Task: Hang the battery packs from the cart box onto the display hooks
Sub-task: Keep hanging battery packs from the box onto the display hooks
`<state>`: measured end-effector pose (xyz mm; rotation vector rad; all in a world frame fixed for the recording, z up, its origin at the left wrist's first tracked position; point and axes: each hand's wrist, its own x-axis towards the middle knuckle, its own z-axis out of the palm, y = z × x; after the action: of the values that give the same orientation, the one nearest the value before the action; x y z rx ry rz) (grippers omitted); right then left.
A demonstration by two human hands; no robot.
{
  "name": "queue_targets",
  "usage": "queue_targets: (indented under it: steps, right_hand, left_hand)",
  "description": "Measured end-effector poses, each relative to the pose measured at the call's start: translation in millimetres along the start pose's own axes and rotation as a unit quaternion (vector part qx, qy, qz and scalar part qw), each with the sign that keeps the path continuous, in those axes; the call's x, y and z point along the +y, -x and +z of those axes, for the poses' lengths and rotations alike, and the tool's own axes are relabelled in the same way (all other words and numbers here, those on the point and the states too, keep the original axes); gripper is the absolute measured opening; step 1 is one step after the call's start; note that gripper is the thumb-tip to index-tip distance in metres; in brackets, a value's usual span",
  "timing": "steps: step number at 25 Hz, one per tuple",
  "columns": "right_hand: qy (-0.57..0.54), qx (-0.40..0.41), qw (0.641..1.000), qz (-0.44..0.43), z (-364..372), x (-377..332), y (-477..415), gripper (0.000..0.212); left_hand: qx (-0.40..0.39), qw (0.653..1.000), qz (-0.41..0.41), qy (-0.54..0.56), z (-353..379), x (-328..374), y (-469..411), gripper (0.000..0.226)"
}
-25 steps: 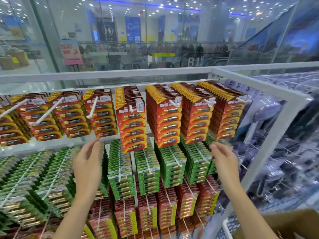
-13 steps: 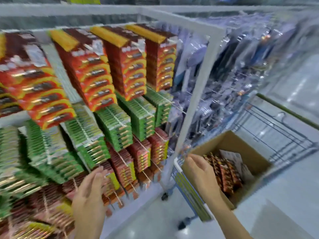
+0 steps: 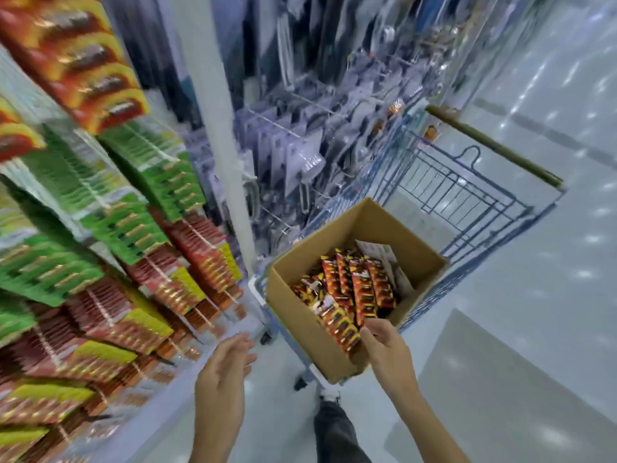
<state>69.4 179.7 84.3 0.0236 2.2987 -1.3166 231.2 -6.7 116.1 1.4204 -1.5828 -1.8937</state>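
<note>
A cardboard box (image 3: pixel 300 315) stands in a blue wire cart (image 3: pixel 467 188) to the right of the display. Inside it lie several red-and-black battery packs (image 3: pixel 354 285). My right hand (image 3: pixel 384 345) reaches over the box's near corner, and its fingertips meet the nearest packs; blur hides whether they pinch one. My left hand (image 3: pixel 227 372) hovers with relaxed, spread fingers, holding nothing, between the box and the display. The display hooks (image 3: pixel 133 222) on the left carry dense rows of orange, green and red packs.
A white upright post (image 3: pixel 217 128) ends the battery display, with hooks of clear-packaged goods (image 3: pixel 300 152) behind it. The cart's green handle (image 3: pixel 494 145) lies at the far right. My dark trouser leg (image 3: pixel 334 426) is below the box, on grey floor.
My view has swung from the display down and right to the cart box. My right hand went from the hooks to the packs in the box. My left hand dropped low.
</note>
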Motion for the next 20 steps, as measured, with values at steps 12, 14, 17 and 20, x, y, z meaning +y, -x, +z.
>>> queue_targets:
  steps: [12,14,17,20]
  right_hand:
    - [0.39,-0.171,0.902,0.067,-7.6,22.1,-173.7,0.013]
    - [0.415,-0.209,0.883,0.063,16.8,30.6,-202.6,0.017]
    - [0.403,-0.307,0.856,0.104,47.4,60.9,-236.8,0.042]
    - [0.427,-0.317,0.834,0.147,69.7,88.7,-250.8,0.067]
  left_hand:
    - [0.033,0.995,-0.065,-0.062,159.6,-20.4,-25.0,0.016]
    - [0.023,0.994,-0.072,-0.076,169.3,-23.3,-34.9,0.019]
    - [0.026,0.993,-0.08,-0.077,181.4,-27.0,-45.2,0.018]
    - [0.031,0.992,-0.113,-0.054,191.6,-35.1,-53.1,0.022]
